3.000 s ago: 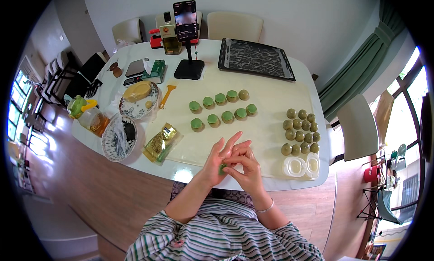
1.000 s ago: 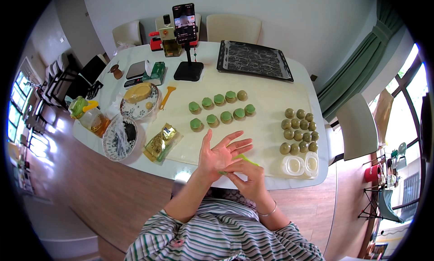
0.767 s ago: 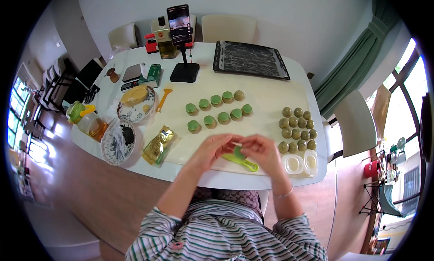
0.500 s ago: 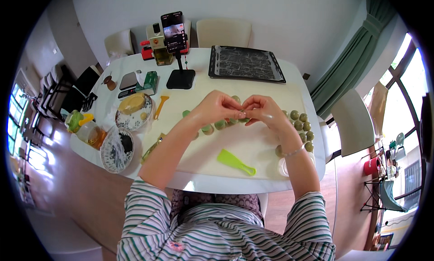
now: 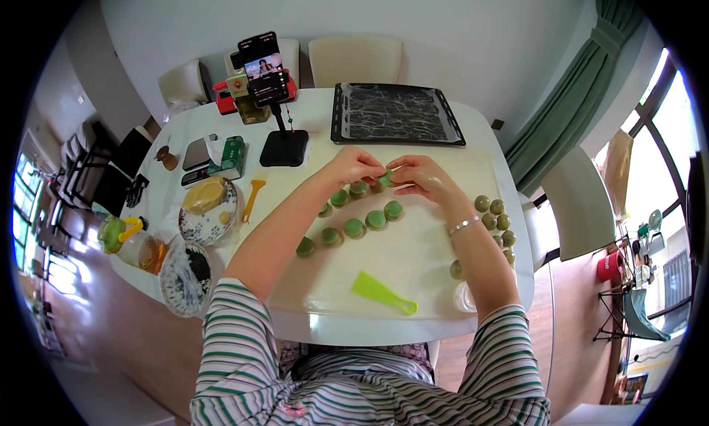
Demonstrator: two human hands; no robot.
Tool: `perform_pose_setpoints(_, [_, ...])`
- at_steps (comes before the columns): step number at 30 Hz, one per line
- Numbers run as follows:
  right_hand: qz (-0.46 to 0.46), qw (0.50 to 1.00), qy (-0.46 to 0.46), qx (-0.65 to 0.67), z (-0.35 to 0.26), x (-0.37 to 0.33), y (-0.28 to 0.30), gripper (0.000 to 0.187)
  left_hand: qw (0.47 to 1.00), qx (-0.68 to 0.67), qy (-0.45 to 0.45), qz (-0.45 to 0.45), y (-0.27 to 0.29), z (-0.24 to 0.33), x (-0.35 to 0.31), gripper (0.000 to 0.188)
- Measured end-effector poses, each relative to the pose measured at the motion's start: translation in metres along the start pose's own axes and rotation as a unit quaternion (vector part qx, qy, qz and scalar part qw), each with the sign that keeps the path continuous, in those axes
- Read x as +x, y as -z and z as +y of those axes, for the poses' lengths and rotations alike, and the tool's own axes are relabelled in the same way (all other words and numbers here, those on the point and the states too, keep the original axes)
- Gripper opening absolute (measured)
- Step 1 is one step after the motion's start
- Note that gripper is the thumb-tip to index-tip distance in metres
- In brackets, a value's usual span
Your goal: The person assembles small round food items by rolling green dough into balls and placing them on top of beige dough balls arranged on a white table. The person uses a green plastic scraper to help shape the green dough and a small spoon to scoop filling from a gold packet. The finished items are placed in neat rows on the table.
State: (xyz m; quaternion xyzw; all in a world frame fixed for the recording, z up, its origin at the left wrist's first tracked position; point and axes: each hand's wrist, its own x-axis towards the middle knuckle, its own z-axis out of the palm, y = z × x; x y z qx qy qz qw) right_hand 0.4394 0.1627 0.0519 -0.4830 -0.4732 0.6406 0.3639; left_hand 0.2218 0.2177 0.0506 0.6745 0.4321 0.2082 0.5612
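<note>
A small green dough ball (image 5: pixel 387 179) is between my hands above the far middle of a pale mat (image 5: pixel 436 256). My right hand (image 5: pixel 424 179) pinches it between thumb and fingers. The fingertips of my left hand (image 5: pixel 353 166) are closed against its left side. Below and left of my hands, two rows of green dough pieces lie on the mat, one of them a rounded piece (image 5: pixel 354 227). Part of the far row is hidden by my left forearm. Beside my right wrist sits a group of darker olive-green balls (image 5: pixel 497 206).
A bright green scraper (image 5: pixel 382 292) lies near the front edge. At the left are an orange spatula (image 5: pixel 253 200), a plate of yellowish dough (image 5: pixel 204 197), a bowl (image 5: pixel 171 287) and a jug (image 5: pixel 140 250). Behind stand a phone (image 5: pixel 264 70) on a stand and a lined black tray (image 5: pixel 399 114).
My hands have moved slightly apart, and the green dough ball now shows between them. The view has shifted, uncovering the near row of green pieces.
</note>
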Motion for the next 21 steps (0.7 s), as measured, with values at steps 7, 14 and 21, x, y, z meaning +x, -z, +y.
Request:
perform_pose_setpoints(7, [0.06,0.995,-0.049,-0.057,0.018,0.04,0.001,0.025,0.998,0.031,-0.041,0.044,0.004,-0.049,0.049,0.017])
perform_pose_setpoints(14, [0.07,0.99,-0.088,-0.089,0.027,0.052,0.005,0.021,0.995,0.093,-0.011,0.038,0.005,-0.069,0.07,0.025])
perform_pose_setpoints(21, [0.073,0.985,-0.091,-0.126,0.035,0.06,0.01,0.022,0.996,0.088,0.0,0.033,0.004,-0.067,0.067,0.019])
